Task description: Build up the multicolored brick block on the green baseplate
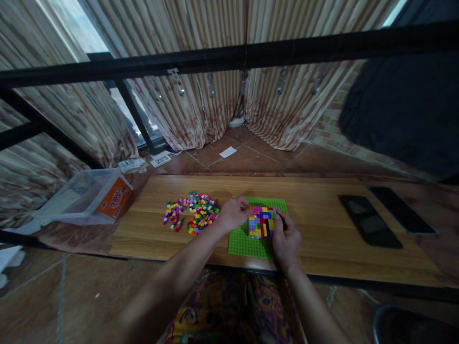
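Observation:
A multicoloured block of toy building bricks sits over the green studded baseplate. Along the block's right side, my right hand is closed, thumb and fingers gripping its edge. My left hand reaches in from the left with its fingers pinched together at the block's upper left corner. Whatever is between those fingertips is too small to make out. To the left of the baseplate lies a loose pile of small coloured bricks, partly behind my left forearm.
A clear plastic box with an orange label stands left of the wooden board. Two dark flat phone-like slabs lie at the right. A black metal bar crosses in front of the curtains. Papers lie on the floor.

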{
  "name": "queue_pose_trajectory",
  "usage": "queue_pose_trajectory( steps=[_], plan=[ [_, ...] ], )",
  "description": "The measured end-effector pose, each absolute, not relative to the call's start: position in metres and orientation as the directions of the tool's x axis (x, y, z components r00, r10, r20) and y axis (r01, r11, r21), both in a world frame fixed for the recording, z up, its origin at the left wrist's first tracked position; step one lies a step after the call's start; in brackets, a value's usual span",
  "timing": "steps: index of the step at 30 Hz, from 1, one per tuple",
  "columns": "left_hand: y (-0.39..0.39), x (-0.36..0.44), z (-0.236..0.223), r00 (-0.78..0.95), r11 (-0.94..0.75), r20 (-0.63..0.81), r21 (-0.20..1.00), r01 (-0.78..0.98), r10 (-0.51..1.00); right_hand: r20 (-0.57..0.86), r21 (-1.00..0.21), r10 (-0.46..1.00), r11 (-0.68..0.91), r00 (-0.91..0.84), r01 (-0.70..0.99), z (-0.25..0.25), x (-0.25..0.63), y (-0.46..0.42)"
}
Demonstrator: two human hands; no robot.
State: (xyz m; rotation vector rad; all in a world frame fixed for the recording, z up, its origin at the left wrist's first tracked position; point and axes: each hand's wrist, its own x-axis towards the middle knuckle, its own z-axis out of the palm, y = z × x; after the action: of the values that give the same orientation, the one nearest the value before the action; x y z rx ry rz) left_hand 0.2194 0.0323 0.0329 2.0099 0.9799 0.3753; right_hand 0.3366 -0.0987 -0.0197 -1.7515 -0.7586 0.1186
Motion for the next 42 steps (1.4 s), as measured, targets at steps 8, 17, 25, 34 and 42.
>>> queue_pose_trajectory(
  steps=[8,17,25,34,42],
  plan=[
    [0.034,0.227,0.015,0.641,-0.204,-0.124,0.887,0.413,0.757,0.31,-0.887,0.542,-0.132,0.781,0.443,-0.026,0.339,-0.099],
    [0.03,0.221,0.018,0.582,-0.137,-0.124,0.913,0.384,0.803,0.313,-0.884,0.545,-0.132,0.778,0.449,-0.026,0.34,-0.097],
    [-0.019,0.128,0.021,0.506,0.014,-0.108,0.983,0.185,0.856,0.292,-0.886,0.547,-0.154,0.784,0.437,-0.027,0.342,-0.097],
    [-0.023,0.025,0.016,0.221,0.081,-0.146,0.958,0.276,0.964,0.26,-0.835,0.536,-0.293,0.803,0.466,-0.036,0.351,-0.102],
    [0.004,-0.003,0.023,0.032,-0.024,0.003,0.728,0.685,0.999,0.224,-0.776,0.56,-0.393,0.798,0.494,-0.03,0.352,-0.106]
  ],
)
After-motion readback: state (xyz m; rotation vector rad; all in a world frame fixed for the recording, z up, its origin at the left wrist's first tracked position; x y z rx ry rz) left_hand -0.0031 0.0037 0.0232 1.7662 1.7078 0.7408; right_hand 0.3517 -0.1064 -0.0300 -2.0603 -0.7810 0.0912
